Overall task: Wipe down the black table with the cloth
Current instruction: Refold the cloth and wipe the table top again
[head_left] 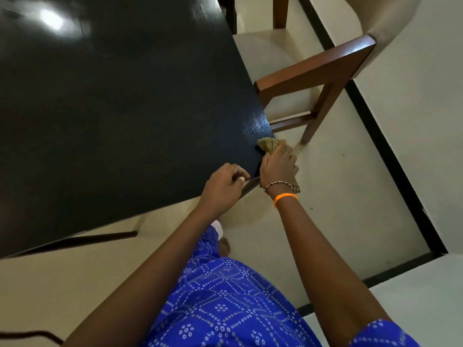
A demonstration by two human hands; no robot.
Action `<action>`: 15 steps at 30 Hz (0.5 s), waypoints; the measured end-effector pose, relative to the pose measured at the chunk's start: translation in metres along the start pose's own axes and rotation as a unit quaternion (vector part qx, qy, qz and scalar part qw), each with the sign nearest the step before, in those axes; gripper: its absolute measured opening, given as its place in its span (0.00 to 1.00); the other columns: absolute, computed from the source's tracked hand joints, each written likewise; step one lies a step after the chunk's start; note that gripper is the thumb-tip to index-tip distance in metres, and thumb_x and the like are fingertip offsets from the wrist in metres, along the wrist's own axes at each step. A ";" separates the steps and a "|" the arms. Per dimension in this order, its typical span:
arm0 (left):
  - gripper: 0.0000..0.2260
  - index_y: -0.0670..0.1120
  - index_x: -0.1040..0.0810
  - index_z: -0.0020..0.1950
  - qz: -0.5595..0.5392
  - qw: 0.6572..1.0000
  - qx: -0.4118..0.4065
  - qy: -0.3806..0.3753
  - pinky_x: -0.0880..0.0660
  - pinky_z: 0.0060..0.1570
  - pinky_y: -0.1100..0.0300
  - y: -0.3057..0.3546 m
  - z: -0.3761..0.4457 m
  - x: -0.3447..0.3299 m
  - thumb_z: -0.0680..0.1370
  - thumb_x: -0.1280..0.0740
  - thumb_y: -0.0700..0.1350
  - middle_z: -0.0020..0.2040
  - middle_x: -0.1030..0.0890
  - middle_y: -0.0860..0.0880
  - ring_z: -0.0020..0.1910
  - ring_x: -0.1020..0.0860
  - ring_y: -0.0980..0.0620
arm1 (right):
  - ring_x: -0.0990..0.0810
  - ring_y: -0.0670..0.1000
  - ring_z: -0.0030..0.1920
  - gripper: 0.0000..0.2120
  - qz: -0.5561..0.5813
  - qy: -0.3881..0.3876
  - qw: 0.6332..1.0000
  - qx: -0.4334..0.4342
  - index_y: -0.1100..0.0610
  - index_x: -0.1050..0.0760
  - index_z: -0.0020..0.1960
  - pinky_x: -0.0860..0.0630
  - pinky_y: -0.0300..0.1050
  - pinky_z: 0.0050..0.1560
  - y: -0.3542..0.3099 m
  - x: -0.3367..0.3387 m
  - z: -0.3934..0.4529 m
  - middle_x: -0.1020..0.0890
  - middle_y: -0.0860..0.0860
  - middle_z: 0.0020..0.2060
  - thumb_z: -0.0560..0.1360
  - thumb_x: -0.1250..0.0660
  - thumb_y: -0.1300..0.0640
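The black table [120,101] fills the upper left of the head view, glossy, with a light glare at its far left. My right hand [278,166] is shut on a bunched tan cloth [268,144] and presses it on the table's near right corner. A loose end of the cloth hangs below the wrist, which wears bead and orange bands. My left hand [224,187] rests curled on the table's near edge, just left of the right hand, with nothing visibly in it.
A wooden chair [318,68] with a cream seat stands against the table's right side, its leg near the cloth. Cream floor tiles with black strips [390,156] run to the right. My blue patterned garment [225,296] is below.
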State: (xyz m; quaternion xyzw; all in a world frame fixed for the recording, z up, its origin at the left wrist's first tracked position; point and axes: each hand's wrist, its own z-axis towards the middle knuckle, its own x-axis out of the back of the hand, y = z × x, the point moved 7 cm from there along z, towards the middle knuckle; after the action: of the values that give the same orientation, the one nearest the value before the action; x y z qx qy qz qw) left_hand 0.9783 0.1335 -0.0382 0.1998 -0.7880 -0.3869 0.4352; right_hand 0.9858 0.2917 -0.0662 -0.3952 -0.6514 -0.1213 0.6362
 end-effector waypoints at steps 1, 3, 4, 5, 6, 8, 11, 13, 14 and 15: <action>0.07 0.52 0.23 0.46 0.006 1.000 -0.005 0.008 0.25 0.51 0.57 0.003 0.007 0.000 0.76 0.38 0.42 0.47 0.26 0.55 0.47 0.24 0.56 | 0.33 0.61 0.65 0.25 -0.012 -0.002 1.000 0.002 0.60 0.45 0.73 0.33 0.57 0.61 -0.003 0.000 0.005 0.34 0.59 0.69 0.79 0.45 0.55; 0.07 0.53 0.24 0.46 0.015 1.000 -0.010 0.018 0.24 0.51 0.58 0.009 0.020 -0.001 0.76 0.38 0.42 0.46 0.27 0.56 0.48 0.23 0.55 | 0.32 0.61 0.65 0.24 -0.035 -0.004 0.999 0.014 0.61 0.43 0.72 0.32 0.57 0.60 -0.007 0.000 0.015 0.33 0.59 0.68 0.79 0.45 0.55; 0.07 0.53 0.24 0.46 0.020 1.000 -0.011 0.022 0.24 0.52 0.57 0.011 0.027 -0.001 0.76 0.38 0.42 0.46 0.27 0.56 0.48 0.23 0.55 | 0.31 0.61 0.65 0.23 -0.044 -0.008 0.999 0.021 0.61 0.43 0.72 0.32 0.57 0.60 -0.010 0.000 0.019 0.32 0.59 0.68 0.79 0.46 0.55; 0.07 0.53 0.24 0.47 0.025 0.999 -0.010 0.026 0.24 0.54 0.55 0.014 0.034 -0.001 0.76 0.38 0.42 0.47 0.27 0.56 0.49 0.24 0.55 | 0.31 0.61 0.65 0.22 -0.053 -0.011 0.998 0.030 0.61 0.42 0.71 0.32 0.56 0.60 -0.013 -0.001 0.026 0.32 0.59 0.67 0.79 0.46 0.55; 0.06 0.52 0.24 0.47 0.031 0.999 -0.011 0.030 0.25 0.55 0.52 0.016 0.042 0.000 0.77 0.38 0.42 0.48 0.26 0.54 0.50 0.24 0.54 | 0.31 0.61 0.65 0.22 -0.057 -0.015 0.998 0.039 0.61 0.42 0.71 0.31 0.55 0.60 -0.017 -0.002 0.033 0.31 0.59 0.67 0.80 0.46 0.55; 0.06 0.51 0.23 0.48 0.039 0.998 -0.015 0.038 0.26 0.56 0.48 0.021 0.057 0.004 0.76 0.38 0.41 0.50 0.24 0.51 0.51 0.24 0.52 | 0.30 0.61 0.63 0.20 -0.060 -0.021 0.996 0.055 0.63 0.40 0.69 0.31 0.55 0.59 -0.030 -0.004 0.051 0.30 0.60 0.65 0.80 0.47 0.55; 0.07 0.49 0.23 0.47 0.032 0.998 -0.026 0.053 0.26 0.55 0.47 0.028 0.078 0.015 0.76 0.39 0.39 0.49 0.23 0.48 0.50 0.24 0.51 | 0.28 0.63 0.61 0.17 -0.047 -0.026 0.996 0.067 0.64 0.38 0.65 0.29 0.56 0.56 -0.058 -0.005 0.087 0.29 0.61 0.62 0.80 0.47 0.55; 0.07 0.48 0.23 0.47 0.025 0.997 -0.026 0.064 0.27 0.54 0.46 0.029 0.089 0.023 0.76 0.39 0.38 0.49 0.23 0.48 0.49 0.24 0.51 | 0.27 0.63 0.60 0.16 -0.024 -0.024 0.997 0.075 0.65 0.37 0.63 0.27 0.56 0.54 -0.077 -0.006 0.108 0.28 0.61 0.61 0.80 0.46 0.55; 0.08 0.48 0.23 0.47 0.023 0.997 -0.024 0.069 0.27 0.54 0.46 0.028 0.095 0.027 0.76 0.39 0.38 0.49 0.22 0.48 0.49 0.24 0.51 | 0.26 0.63 0.60 0.16 -0.017 -0.022 0.997 0.078 0.65 0.37 0.63 0.27 0.56 0.54 -0.085 -0.006 0.118 0.28 0.61 0.61 0.80 0.46 0.55; 0.08 0.48 0.23 0.47 0.022 0.997 -0.021 0.071 0.27 0.54 0.46 0.026 0.101 0.029 0.75 0.40 0.38 0.49 0.22 0.48 0.49 0.23 0.51 | 0.26 0.63 0.60 0.16 -0.014 -0.022 0.997 0.079 0.64 0.38 0.63 0.28 0.56 0.53 -0.092 -0.007 0.126 0.28 0.60 0.61 0.80 0.47 0.55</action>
State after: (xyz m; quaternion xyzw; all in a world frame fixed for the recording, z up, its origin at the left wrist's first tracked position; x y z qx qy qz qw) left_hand 0.8780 0.1747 -0.0344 0.2002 -0.7512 -0.3787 0.5022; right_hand 0.8310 0.3122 -0.0617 -0.3368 -0.6785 -0.0698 0.6491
